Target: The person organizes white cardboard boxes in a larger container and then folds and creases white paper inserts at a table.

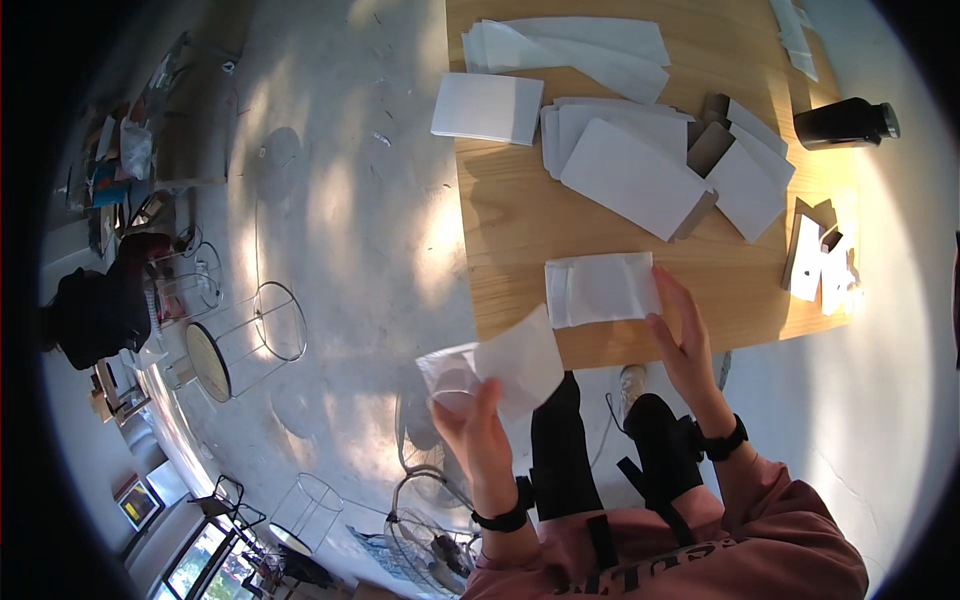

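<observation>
My left hand (470,435) is closed on a thin white bag (522,365). The bag hangs just off the table's near left corner, and its left part looks translucent. On the table by the near edge lies a flat white packet (602,289) with a creased, shiny surface. My right hand (688,350) is at the packet's right edge, thumb and fingers apart. Its fingertips touch or almost touch that edge; exact contact is hard to make out. Nothing shows between its fingers.
On the wooden table (510,225) lie a white stack (488,108), fanned white flat boxes (640,175), long white sheets (570,45), a black bottle (845,124) and small white box pieces (815,262). Wire-framed stools (210,362) and a fan (430,540) stand on the floor.
</observation>
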The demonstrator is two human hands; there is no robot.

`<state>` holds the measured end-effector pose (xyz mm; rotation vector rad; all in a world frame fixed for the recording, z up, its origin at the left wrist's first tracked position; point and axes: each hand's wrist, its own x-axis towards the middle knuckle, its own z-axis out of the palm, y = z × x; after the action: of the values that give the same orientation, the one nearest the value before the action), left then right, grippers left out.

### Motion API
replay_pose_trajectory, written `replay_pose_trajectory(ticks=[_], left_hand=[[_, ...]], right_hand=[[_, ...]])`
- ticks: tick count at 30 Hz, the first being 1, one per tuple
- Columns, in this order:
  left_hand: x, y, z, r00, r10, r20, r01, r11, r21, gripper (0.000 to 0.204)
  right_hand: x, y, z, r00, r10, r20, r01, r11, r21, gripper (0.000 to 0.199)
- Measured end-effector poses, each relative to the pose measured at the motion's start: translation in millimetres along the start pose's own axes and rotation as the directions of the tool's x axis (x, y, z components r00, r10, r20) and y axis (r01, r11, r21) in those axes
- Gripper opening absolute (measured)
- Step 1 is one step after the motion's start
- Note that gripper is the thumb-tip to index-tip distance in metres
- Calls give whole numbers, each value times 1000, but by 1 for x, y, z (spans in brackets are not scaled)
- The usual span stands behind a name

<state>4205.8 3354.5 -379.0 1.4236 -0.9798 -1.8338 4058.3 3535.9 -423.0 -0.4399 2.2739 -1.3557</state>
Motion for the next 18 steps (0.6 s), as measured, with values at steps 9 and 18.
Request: replay_pose_trajectory(ticks=[9, 18], left_hand=[[-68, 20, 66, 773, -491, 403, 494, 863, 103, 33], [-43, -43, 110, 751, -310, 584, -68, 843, 534, 35]], right_hand=[[-33, -61, -49, 887, 315, 336, -449, 424, 787, 68], [5, -32, -97, 830, 530, 175, -489, 541, 684, 55]])
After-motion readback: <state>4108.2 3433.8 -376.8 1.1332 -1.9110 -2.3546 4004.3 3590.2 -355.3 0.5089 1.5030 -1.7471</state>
